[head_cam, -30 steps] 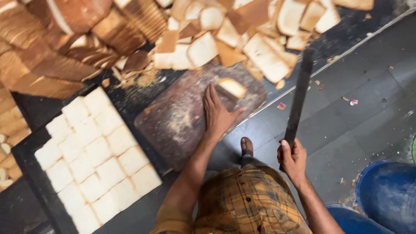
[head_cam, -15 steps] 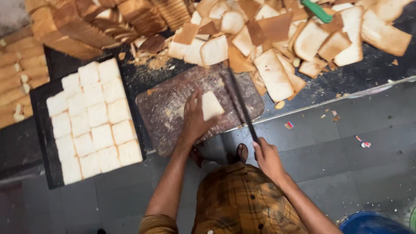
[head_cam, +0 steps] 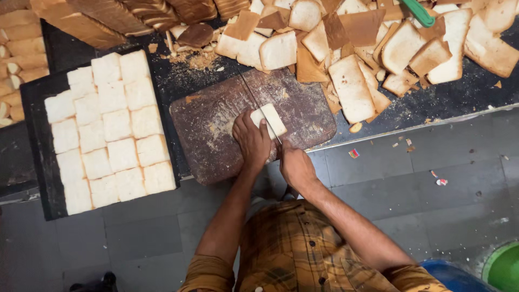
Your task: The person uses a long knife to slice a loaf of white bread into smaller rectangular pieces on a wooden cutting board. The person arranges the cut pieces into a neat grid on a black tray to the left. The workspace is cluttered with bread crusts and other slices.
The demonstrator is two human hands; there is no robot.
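Two hands work on our cutting board [head_cam: 216,130]: left hand [head_cam: 252,139] fingers press the bread block [head_cam: 268,120], right hand [head_cam: 294,166] clenches the knife [head_cam: 258,106], now down through it. Trimmed squares [head_cam: 108,127] lie left of the board, crusts [head_cam: 346,48] behind; its near edge overhangs the tabletop [head_cam: 459,100].

Dark worktop [head_cam: 465,100], crumb-strewn, running across the upper part of the head view. Directly on it: worn brown wooden cutting board [head_cam: 216,130] at centre, near the front edge; black tray [head_cam: 38,162] at left, filled with rows of crustless white bread squares [head_cam: 108,130]; heap of cut-off crust slices and trimmings [head_cam: 378,48] at upper right, just beyond the board; stacked brown loaves [head_cam: 108,16] at upper left. Grey tiled floor [head_cam: 432,178] below the worktop edge, scattered with small scraps.
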